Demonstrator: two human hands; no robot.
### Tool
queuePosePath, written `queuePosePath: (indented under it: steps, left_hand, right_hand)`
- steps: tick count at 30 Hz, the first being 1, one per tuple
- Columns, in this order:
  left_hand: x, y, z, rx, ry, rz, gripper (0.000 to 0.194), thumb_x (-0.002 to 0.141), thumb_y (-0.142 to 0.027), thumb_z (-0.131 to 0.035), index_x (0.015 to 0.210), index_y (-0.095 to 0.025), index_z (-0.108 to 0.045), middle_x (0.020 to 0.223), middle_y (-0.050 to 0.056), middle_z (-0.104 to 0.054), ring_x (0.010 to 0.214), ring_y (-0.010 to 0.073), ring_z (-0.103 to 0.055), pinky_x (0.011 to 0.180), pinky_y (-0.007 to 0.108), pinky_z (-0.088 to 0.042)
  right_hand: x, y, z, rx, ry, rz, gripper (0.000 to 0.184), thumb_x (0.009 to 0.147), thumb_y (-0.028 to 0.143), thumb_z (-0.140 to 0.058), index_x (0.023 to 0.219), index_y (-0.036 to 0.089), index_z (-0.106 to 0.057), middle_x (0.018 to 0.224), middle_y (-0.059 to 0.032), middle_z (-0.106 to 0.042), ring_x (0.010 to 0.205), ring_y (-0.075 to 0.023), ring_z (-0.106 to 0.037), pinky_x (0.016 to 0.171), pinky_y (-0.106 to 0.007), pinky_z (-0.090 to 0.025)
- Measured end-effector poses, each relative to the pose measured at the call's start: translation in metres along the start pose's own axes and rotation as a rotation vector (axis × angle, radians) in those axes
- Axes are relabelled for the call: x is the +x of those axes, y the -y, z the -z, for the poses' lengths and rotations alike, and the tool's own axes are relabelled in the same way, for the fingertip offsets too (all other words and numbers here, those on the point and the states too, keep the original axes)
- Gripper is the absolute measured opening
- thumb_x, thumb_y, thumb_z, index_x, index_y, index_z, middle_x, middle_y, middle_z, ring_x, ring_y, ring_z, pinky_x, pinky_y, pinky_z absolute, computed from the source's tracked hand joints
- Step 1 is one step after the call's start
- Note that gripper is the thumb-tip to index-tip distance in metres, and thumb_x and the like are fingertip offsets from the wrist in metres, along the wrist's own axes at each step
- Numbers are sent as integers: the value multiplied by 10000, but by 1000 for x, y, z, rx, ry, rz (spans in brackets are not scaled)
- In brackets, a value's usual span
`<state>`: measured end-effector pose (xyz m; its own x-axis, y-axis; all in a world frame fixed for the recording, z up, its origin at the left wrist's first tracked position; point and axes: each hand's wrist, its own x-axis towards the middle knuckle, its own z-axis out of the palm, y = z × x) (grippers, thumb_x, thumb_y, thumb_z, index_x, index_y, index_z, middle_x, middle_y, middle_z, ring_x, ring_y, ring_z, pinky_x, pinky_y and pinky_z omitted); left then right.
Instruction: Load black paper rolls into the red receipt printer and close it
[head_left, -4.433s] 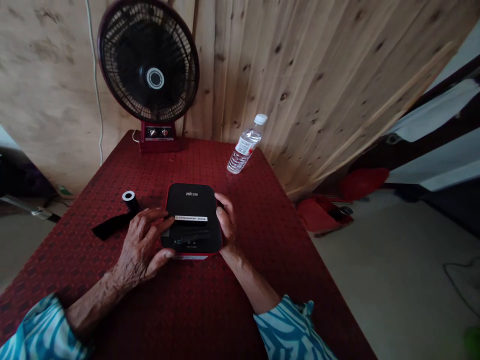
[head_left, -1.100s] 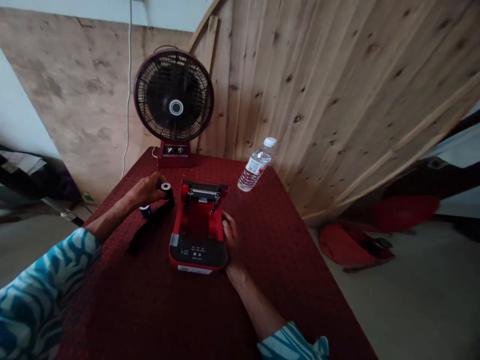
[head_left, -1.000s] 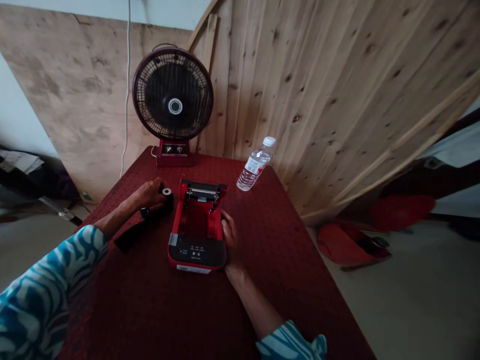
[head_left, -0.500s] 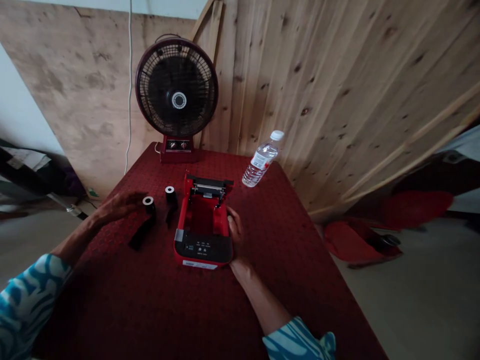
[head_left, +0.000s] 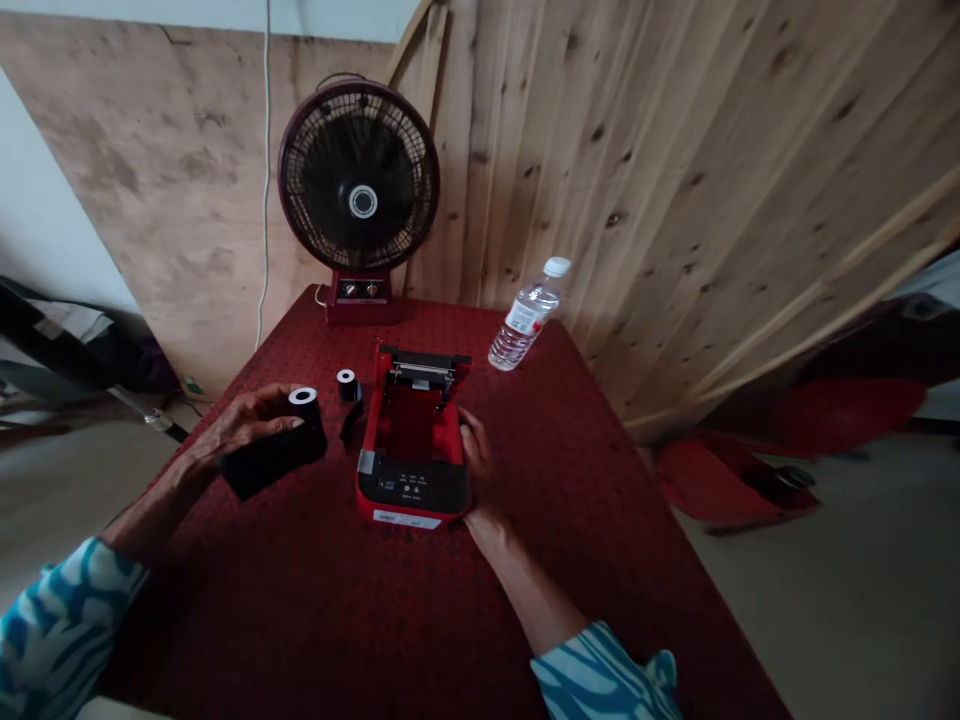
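A small red and black printer [head_left: 412,450] sits on the red tablecloth [head_left: 360,610] with its lid swung open, showing an empty red bay. My right hand [head_left: 475,462] rests curled against the printer's right side. My left hand [head_left: 240,428] is closed on a black ribbon roll [head_left: 306,412] with a white core, lifted left of the printer, with a black strip [head_left: 264,462] trailing from it. A second black roll [head_left: 347,386] stands on the cloth just left of the printer's open lid.
A dark red table fan [head_left: 360,195] stands at the table's far edge against the wooden wall. A clear water bottle [head_left: 528,315] leans at the far right. Red bags [head_left: 724,470] lie on the floor to the right.
The printer lid went from closed to open. My left hand set one roll down beside the printer, then took hold of the other roll and drew it toward me.
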<state>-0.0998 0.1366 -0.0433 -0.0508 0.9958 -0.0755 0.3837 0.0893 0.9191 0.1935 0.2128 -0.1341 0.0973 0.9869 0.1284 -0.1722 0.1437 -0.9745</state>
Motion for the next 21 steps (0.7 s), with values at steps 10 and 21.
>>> queuePosePath:
  steps: [10,21]
  left_hand:
    - [28,-82,-81,615,261,-436,443,851,-425,-628,1252,-237,-645,1166,66,-715,1037,249,-670,918,359,-510]
    - [58,-100,-129,1220,352,-254,229,823,-140,-613,1018,-181,-726,1031,148,-734,992,328,-688,843,440,-531]
  right_hand:
    - [0,2,1,62,79,13,364,843,452,-525,1107,240,-658,1143,-42,-709,1092,-225,-622,963,-391,-472]
    - [1,-1,4,57,88,45,333,872,402,-507,1121,244,-661,1172,-42,-698,1127,-213,-612,1016,-386,-446]
